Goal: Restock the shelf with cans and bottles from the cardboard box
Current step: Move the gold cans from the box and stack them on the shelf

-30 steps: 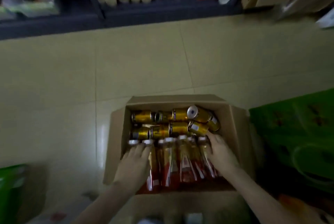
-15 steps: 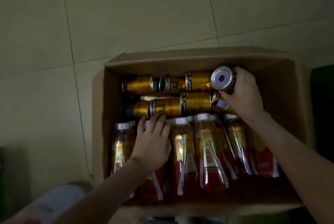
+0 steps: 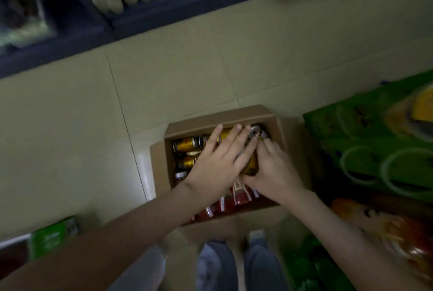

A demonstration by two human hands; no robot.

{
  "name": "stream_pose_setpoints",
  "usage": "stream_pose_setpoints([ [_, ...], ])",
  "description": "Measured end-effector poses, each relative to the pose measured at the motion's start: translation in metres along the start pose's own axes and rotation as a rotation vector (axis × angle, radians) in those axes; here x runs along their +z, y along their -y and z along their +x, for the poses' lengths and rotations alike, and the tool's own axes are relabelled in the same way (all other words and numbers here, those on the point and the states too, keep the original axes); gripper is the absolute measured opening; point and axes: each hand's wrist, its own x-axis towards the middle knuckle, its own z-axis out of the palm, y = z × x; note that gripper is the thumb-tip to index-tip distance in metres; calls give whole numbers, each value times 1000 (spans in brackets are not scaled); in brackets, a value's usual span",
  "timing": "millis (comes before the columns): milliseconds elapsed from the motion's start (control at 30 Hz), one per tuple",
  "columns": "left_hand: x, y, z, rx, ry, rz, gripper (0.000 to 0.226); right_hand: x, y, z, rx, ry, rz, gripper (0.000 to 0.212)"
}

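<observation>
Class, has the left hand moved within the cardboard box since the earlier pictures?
Yes. The left hand has moved off the bottles toward the cardboard box's far right corner, over the cans.

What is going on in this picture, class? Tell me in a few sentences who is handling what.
A person stands over an open cardboard box on the tiled floor, with both hands in it. The right hand has its grip round a gold can, silver end up. The left hand lies beside it with straight fingers, over the other cans. More gold cans lie at the box's far end and red-labelled bottles at the near end. The shelf stands across the floor.
</observation>
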Motion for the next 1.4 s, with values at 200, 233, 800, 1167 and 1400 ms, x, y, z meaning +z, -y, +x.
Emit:
stream_pose_setpoints([
  [200,-173,-27,7,100,26,3,75,-149,66,-72,-53,-180,-118,76],
  [233,-203,-35,7,99,32,-26,77,-175,73,-88,-40,-205,-108,77],
  [800,-476,-412,-132,547,-295,-789,69,-370,143,-574,306,-1030,1124,59],
  [1167,-558,-691,-259,1081,-241,-861,78,-410,145,-892,332,-1527,832,81],
  [1400,-604,-777,-244,1239,-442,-674,74,-452,120,-1009,409,-1784,579,95],
])
